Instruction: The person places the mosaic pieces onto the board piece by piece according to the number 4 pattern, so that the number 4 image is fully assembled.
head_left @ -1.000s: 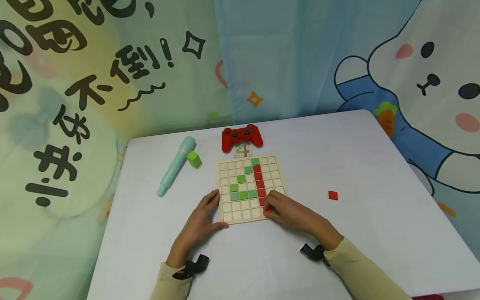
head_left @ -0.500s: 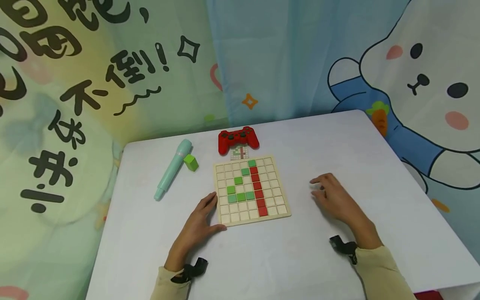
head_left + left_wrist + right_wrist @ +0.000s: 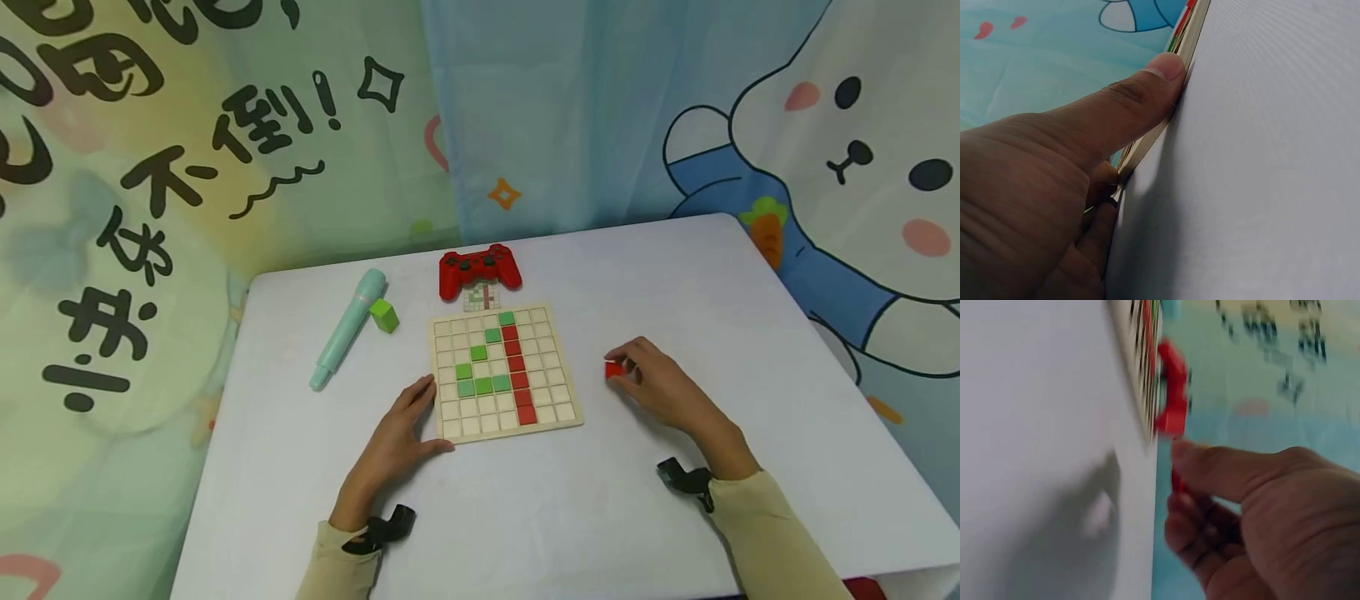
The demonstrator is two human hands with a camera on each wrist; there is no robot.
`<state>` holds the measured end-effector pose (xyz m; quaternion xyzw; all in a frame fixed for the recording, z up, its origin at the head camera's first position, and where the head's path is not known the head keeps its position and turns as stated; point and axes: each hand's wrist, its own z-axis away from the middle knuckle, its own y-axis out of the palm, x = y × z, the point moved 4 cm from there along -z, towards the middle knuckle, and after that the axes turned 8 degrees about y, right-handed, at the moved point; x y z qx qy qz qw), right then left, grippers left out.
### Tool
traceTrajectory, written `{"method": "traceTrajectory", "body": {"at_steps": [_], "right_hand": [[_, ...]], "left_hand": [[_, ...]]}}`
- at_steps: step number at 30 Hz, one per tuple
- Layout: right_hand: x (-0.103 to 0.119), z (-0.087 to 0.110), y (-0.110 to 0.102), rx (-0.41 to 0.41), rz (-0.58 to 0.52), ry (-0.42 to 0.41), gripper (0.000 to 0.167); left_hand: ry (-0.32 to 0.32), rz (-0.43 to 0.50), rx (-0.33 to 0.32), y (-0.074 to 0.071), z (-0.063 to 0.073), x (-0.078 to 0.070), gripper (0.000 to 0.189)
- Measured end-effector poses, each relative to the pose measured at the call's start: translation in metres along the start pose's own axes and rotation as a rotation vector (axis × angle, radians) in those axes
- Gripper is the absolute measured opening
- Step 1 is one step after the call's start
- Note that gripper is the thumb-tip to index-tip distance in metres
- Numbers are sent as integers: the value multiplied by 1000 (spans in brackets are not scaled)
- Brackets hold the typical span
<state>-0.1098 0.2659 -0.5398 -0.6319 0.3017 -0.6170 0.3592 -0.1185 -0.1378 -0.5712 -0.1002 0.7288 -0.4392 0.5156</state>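
In the head view, a square wooden grid board [image 3: 566, 406] lies on the table with green and red square tiles set in its cells. My left hand [image 3: 393, 446] rests at its near left corner, thumb along the front edge and fingers against the left side. The left wrist view shows that thumb [image 3: 1129, 100] straight against the board's edge [image 3: 1147, 147]. To the right of the board, my right hand [image 3: 660, 383] pinches a red square tile [image 3: 613, 369] between thumb and fingertips. In the right wrist view this tile [image 3: 1177, 481] is mostly hidden by the fingers.
A red game controller [image 3: 480, 268] lies behind the board, partly over a small pattern card [image 3: 482, 297]. To the left are a teal marker-shaped tube [image 3: 348, 329] and a green cube [image 3: 385, 316]. A printed curtain [image 3: 555, 117] hangs behind the white table [image 3: 480, 517].
My right hand has left a red tile in the board's front row, moved right and picked up the loose red tile from the table. My left hand stays at the corner.
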Motion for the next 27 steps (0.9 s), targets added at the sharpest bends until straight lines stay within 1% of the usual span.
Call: {"method": "traceTrajectory", "body": {"at_steps": [2,4,6,9,13,16,19,22,24,26,27], "right_hand": [[22,-15,7,44,-13,-81,30],[40,-27,17,107,-23,-141,28],[51,-36,26,167,-22,-164,25],[55,-43,36,216,-13,-176,20],[55,-43,43,223,-15,-190,13],[58,-43,45,231,-31,-206,9],[61,-45,41,243,-27,-218,7],[60,-46,34,239,-14,-207,11],[58,-45,27,214,-8,-197,15],[55,-43,17,173,1,-185,18],[53,-43,11,145,-1,-192,18]], "left_hand": [[-3,-6,-7,1,-2,0,105],[-1,-5,-13,2,-5,-1,105],[13,-7,-12,5,-8,-3,104],[26,2,-2,9,-10,-8,104],[23,0,4,13,-7,-12,103],[4,-8,0,11,-4,-13,104],[-3,-8,-3,6,-5,-14,105],[-4,15,2,3,-7,-15,102],[-10,54,0,0,-8,-15,95],[-7,118,-21,-7,-10,-17,85],[4,133,-39,-12,-12,-20,79]]}}
